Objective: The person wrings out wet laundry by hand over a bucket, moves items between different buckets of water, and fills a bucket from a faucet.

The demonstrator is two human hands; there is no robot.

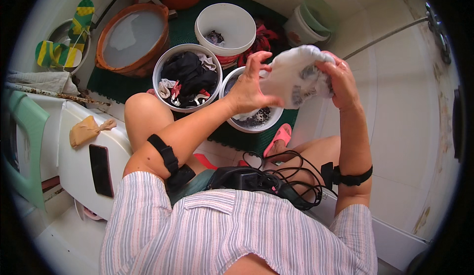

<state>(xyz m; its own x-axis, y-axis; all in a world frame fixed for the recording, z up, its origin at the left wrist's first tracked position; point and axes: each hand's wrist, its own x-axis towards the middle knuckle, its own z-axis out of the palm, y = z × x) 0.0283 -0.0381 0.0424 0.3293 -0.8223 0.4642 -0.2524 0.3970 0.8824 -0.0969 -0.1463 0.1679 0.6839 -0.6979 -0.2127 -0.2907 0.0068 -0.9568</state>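
A wet-looking white cloth garment point(291, 70) with dark printed patches hangs in the air in front of me; its kind cannot be told. My right hand point(344, 83) is closed on its bunched right edge. Beside the cloth's left edge, my left hand point(251, 83) has its fingers and thumb spread apart. Below them stands a white bucket point(256, 128) with water and clothes in it, partly hidden by my left hand and the cloth. To its left, another white bucket point(156, 80) holds black, white and red clothes.
Farther back are a white bucket point(224, 14) with a little dark cloth inside and an orange-brown basin point(100, 53) of cloudy water. Green-yellow flip-flops point(61, 53) rest at the left. A phone point(101, 170) and a tan bundle point(85, 132) lie on a white surface. Black cables point(296, 176) cross my lap.
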